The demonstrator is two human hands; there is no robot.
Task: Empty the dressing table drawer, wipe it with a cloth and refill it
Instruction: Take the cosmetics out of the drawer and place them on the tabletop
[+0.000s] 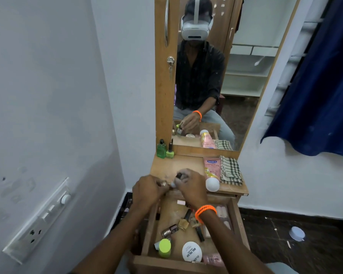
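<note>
The drawer (240, 220) is standing pulled open below the dressing table top (178, 165), holding nail polish bottles (170, 230) and a white round tub (192, 251). Above its back edge, the left hand (147, 190) is pinching a small gold-capped bottle (164, 183) while the right hand (190, 186) is gripping a dark-capped bottle (179, 176). A checked cloth (231, 171) is lying beside a pink tube (211, 169).
</note>
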